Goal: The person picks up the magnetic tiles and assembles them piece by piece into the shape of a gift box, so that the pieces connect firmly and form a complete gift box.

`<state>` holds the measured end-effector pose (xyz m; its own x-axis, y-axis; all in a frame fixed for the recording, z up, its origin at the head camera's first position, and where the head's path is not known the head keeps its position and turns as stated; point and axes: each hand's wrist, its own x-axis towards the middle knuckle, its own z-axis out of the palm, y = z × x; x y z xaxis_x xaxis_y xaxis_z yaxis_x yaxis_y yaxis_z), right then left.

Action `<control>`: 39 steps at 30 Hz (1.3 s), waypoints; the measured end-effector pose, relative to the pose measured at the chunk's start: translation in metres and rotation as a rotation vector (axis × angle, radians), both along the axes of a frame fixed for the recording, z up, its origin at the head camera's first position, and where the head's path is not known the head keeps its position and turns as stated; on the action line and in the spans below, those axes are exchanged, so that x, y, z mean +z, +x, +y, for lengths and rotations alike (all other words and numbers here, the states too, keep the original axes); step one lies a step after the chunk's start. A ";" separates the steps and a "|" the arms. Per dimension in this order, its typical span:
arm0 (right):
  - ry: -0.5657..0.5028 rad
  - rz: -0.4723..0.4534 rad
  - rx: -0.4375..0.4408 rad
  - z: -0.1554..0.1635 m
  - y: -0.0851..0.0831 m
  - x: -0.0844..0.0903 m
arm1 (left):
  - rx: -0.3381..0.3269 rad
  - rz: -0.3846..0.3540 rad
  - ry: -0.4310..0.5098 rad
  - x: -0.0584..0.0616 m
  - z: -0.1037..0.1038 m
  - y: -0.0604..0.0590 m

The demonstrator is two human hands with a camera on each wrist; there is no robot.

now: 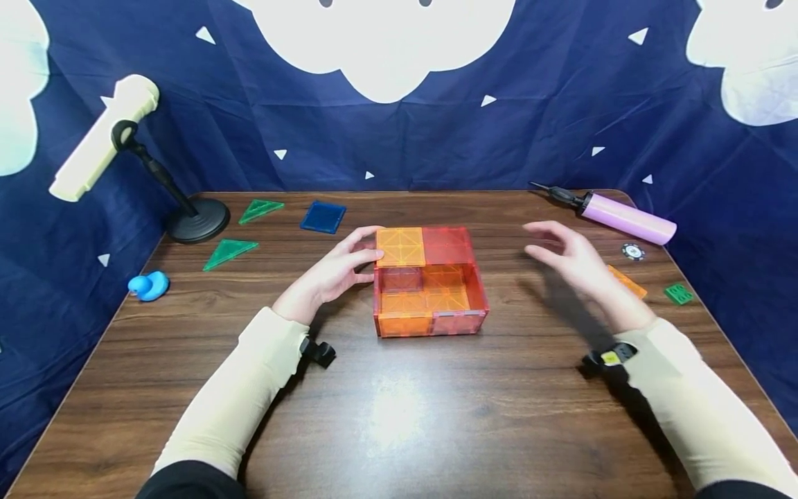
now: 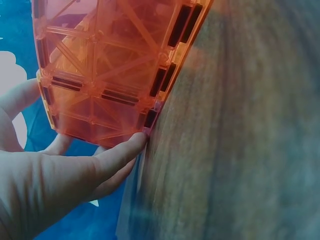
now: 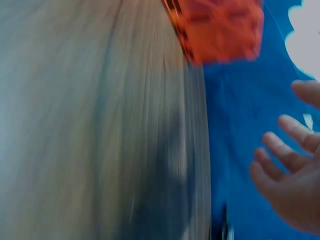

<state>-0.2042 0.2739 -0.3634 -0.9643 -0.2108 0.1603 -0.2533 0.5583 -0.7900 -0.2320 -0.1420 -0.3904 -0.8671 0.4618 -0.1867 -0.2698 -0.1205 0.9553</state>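
Note:
A box built of see-through red and orange magnetic tiles [image 1: 402,324] stands mid-table. An orange tile [image 1: 400,247] and a red tile [image 1: 447,246] cover the back half of its top; the front half is uncovered. My left hand [image 1: 339,267] touches the box's left side, thumb at the top edge; in the left wrist view its fingers spread along the tile wall [image 2: 95,80]. Off to the right of the box, my right hand [image 1: 570,256] hovers with nothing in its parted, relaxed fingers. The right wrist view shows that hand [image 3: 295,170] apart from the blurred box [image 3: 220,30].
Two green triangle tiles [image 1: 229,252] and a blue square tile [image 1: 323,217] lie back left, near a black stand [image 1: 198,220] and a blue rubber duck [image 1: 148,285]. At right are a lilac hand pump [image 1: 630,218], a poker chip [image 1: 633,251], an orange tile [image 1: 627,282] and a green block [image 1: 678,294].

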 end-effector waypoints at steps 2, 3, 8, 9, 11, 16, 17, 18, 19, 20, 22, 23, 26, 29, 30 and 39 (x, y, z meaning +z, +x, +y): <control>0.037 -0.003 -0.083 0.029 0.011 -0.001 | 0.001 -0.004 0.001 0.000 0.000 0.000; 0.058 -0.008 -0.125 0.043 0.017 -0.001 | 0.001 -0.005 0.002 0.000 0.000 0.000; 0.202 -0.055 -0.252 0.102 0.042 -0.012 | -0.004 0.003 0.010 -0.001 -0.001 -0.001; 0.232 -0.072 -0.258 0.110 0.046 -0.016 | -0.005 0.003 0.013 -0.002 -0.001 -0.001; 0.275 -0.090 -0.260 0.120 0.051 -0.023 | -0.006 0.003 0.014 -0.002 -0.001 -0.002; 0.377 -0.070 -0.256 0.126 0.056 -0.035 | -0.001 -0.001 0.012 -0.003 -0.001 -0.002; 0.398 -0.067 -0.246 0.125 0.055 -0.036 | 0.003 -0.003 0.012 -0.003 -0.002 -0.002; 0.419 -0.067 -0.236 0.124 0.054 -0.036 | 0.006 -0.004 0.012 -0.003 -0.002 -0.002; 0.428 -0.066 -0.225 0.123 0.053 -0.037 | 0.009 -0.006 0.011 -0.002 -0.002 -0.002; 0.440 -0.065 -0.216 0.122 0.052 -0.037 | 0.011 -0.007 0.011 -0.002 -0.002 -0.001; 0.461 -0.061 -0.199 0.121 0.051 -0.037 | 0.008 -0.005 0.006 -0.002 -0.001 -0.001; 0.469 -0.056 -0.198 0.120 0.051 -0.037 | 0.006 -0.005 0.007 -0.002 -0.001 -0.001; 0.460 -0.059 -0.205 0.118 0.049 -0.034 | -0.008 0.002 0.002 -0.001 0.001 -0.002; 0.394 -0.063 -0.203 0.110 0.046 -0.029 | -0.011 0.004 0.003 0.001 0.002 -0.003; 0.356 -0.063 -0.195 0.106 0.045 -0.027 | -0.012 0.004 0.001 0.001 0.002 -0.002; 0.107 0.048 -0.052 0.038 0.031 0.001 | -0.004 0.003 -0.002 0.000 -0.001 0.002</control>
